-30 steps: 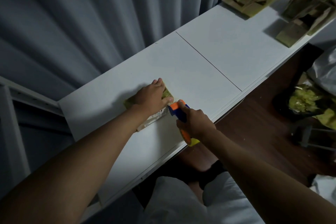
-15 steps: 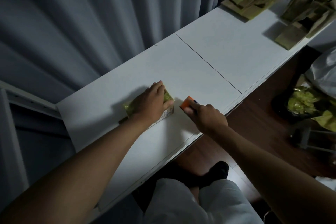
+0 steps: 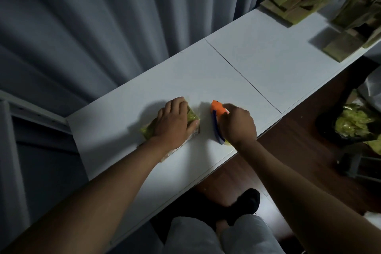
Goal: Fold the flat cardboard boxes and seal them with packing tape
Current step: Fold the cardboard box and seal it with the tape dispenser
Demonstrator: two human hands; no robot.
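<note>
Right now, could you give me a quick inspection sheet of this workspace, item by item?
Surface: white table, seam across it.
Job's things: small cardboard box under the palm; orange and blue tape dispenser beside it, apart.
Clutter: two piles of flat cardboard boxes at the far end.
Hands: left hand presses the box; right hand grips the dispenser.
Cables: nothing seen.
Surroundings: grey curtain, dark wood floor.

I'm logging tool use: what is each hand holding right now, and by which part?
The right hand grips the orange tape dispenser around its rear handle. The left hand presses flat on top of the cardboard box.
</note>
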